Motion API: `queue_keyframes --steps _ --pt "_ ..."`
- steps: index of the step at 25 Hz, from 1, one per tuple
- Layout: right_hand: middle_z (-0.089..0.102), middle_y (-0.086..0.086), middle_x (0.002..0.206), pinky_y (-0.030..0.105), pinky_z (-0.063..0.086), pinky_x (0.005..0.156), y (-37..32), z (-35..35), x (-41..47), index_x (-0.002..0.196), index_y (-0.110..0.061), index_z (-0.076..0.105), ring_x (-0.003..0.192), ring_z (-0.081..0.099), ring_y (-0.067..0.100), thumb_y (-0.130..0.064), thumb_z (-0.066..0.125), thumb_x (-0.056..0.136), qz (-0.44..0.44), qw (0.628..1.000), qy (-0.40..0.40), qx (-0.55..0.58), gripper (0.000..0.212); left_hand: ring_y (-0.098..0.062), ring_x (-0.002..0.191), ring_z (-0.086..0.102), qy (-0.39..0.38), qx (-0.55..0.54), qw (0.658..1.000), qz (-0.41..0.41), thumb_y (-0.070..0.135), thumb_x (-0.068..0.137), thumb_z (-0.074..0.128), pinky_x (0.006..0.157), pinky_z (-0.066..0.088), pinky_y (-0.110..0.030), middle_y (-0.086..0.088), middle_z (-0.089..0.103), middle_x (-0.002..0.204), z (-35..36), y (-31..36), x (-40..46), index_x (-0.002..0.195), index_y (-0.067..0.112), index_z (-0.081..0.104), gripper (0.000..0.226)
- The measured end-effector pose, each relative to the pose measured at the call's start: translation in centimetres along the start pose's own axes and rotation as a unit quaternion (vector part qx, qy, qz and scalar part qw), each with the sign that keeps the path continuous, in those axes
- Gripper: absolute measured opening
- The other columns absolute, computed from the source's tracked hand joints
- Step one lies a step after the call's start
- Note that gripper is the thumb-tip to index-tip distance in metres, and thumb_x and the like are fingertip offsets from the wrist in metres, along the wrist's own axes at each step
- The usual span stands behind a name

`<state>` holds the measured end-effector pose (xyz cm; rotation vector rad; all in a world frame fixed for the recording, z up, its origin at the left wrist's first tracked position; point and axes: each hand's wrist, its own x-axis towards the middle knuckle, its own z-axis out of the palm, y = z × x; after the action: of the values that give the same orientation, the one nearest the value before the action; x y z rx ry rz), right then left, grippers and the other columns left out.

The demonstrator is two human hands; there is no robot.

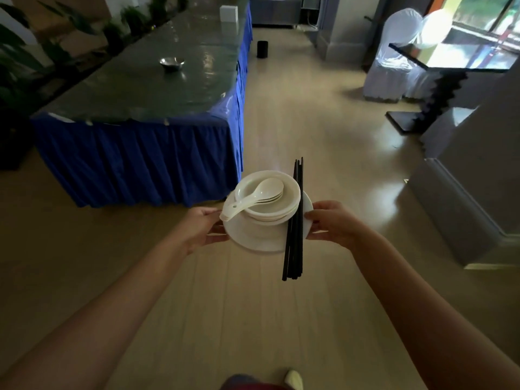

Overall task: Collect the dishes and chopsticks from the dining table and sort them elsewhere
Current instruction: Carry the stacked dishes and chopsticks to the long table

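Observation:
I carry a stack of white dishes in front of me over the floor. At the bottom are white plates (254,237), with nested white bowls (287,201) on top. Stacked white spoons (261,194) lie in the top bowl, handles pointing left. Several black chopsticks (295,235) lie across the right side of the plates. My left hand (206,226) grips the left rim of the plates. My right hand (329,220) grips the right rim, thumb beside the chopsticks.
A long table (146,88) with a blue skirt stands ahead on the left, a metal bowl (171,64) on it. A black bin (262,49) stands on the floor beyond. A white-covered chair (394,57), a dark stand (433,102) and a grey pillar base (472,198) are on the right.

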<state>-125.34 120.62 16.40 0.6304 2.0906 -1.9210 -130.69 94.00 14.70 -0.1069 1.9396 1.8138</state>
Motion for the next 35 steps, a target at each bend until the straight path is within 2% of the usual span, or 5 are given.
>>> queue_keyframes --steps 8,14,20,29,35 --pt "0.067 0.011 0.078 0.027 0.056 0.052 -7.7 -10.9 17.7 0.091 -0.007 0.062 0.060 0.069 0.016 -0.002 0.056 0.084 0.006 0.999 -0.044 -0.026 0.010 -0.014 0.064 0.069 0.026 -0.018 0.999 -0.001 0.010 0.091 0.052 0.054 0.055 -0.023 -0.006 0.071 0.076 7.6 7.1 16.9 0.088 0.005 0.069 0.018" --pt "0.066 0.010 0.078 0.027 0.056 0.053 -14.9 -14.0 32.4 0.095 -0.005 0.061 0.061 0.068 0.015 -0.003 0.055 0.084 0.000 0.999 -0.046 -0.027 0.013 -0.028 0.081 0.066 0.017 -0.010 1.000 0.017 0.012 0.091 0.053 0.066 0.059 -0.032 -0.019 0.068 0.092 7.4 13.4 32.2 0.101 -0.002 0.067 0.022" --pt "0.066 0.011 0.080 0.028 0.057 0.055 -23.6 -14.9 46.8 0.102 -0.002 0.061 0.064 0.068 0.017 -0.004 0.056 0.083 0.005 0.997 -0.062 -0.036 0.020 -0.026 0.080 0.067 0.034 -0.033 0.999 0.011 0.011 0.092 0.051 0.068 0.059 -0.030 -0.017 0.069 0.091 5.7 20.7 45.9 0.103 -0.003 0.066 0.023" --pt "0.064 0.009 0.072 0.028 0.058 0.055 -34.1 -11.8 72.5 0.096 -0.004 0.063 0.062 0.064 0.017 -0.002 0.055 0.084 -0.005 0.982 -0.166 -0.089 0.015 -0.018 0.066 0.067 0.162 -0.079 0.984 -0.011 0.007 0.089 0.053 0.056 0.056 -0.023 -0.009 0.069 0.074 0.5 26.4 66.3 0.085 0.005 0.070 0.018" --pt "0.063 0.011 0.076 0.027 0.057 0.052 -44.2 -7.6 88.5 0.094 -0.006 0.061 0.065 0.063 0.019 -0.002 0.055 0.084 -0.020 0.958 -0.246 -0.145 0.013 -0.012 0.052 0.066 0.285 -0.153 0.946 -0.011 0.004 0.091 0.050 0.050 0.056 -0.023 0.000 0.070 0.055 -3.2 32.2 78.0 0.080 0.009 0.068 0.021"
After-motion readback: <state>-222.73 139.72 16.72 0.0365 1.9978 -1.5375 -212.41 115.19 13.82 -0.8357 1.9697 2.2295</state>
